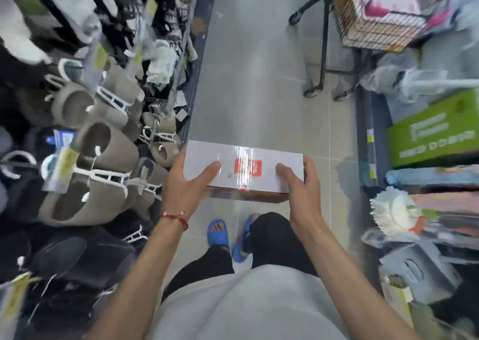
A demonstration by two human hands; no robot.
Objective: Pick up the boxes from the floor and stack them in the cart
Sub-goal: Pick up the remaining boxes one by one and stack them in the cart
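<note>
A white box (246, 158) with a red label and clear tape across its top is held above the grey floor, in front of my body. My left hand (185, 181) grips its left end, thumb on top. My right hand (300, 181) grips its right end, thumb on top as well. The wire cart (363, 29) stands farther up the aisle at the upper right, with several boxes inside it.
Racks of grey and dark slippers (98, 142) line the left side of the aisle. Shelves on the right hold a green box (435, 132), mops (396, 210) and other goods. The tiled floor (259, 80) runs between them toward the cart.
</note>
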